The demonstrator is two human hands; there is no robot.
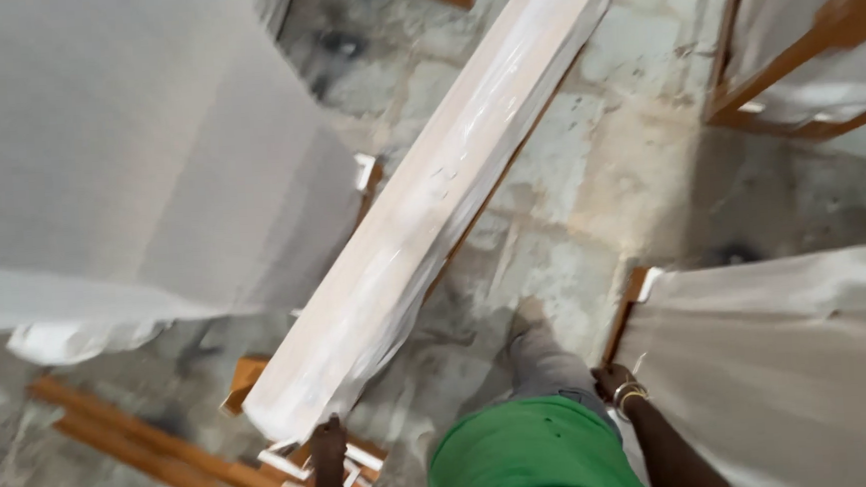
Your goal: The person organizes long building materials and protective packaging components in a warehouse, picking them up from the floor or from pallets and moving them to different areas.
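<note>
A long pale wooden board (430, 194) runs diagonally from the lower left up to the top of the view, its surface chalky white. My left hand (327, 449) grips the board's near end from below. My right hand (614, 383), with bangles on the wrist, rests on the near corner of a large white-faced panel (791, 362) at the right, beside its brown edge. Between my arms I see my green shirt (531, 458) and one grey trouser leg (540, 352).
A big white panel (118, 162) fills the left side. Brown wooden strips (155, 456) lie on the stained concrete floor (608, 163) at lower left. More brown-framed panels (821, 39) stand at the upper right.
</note>
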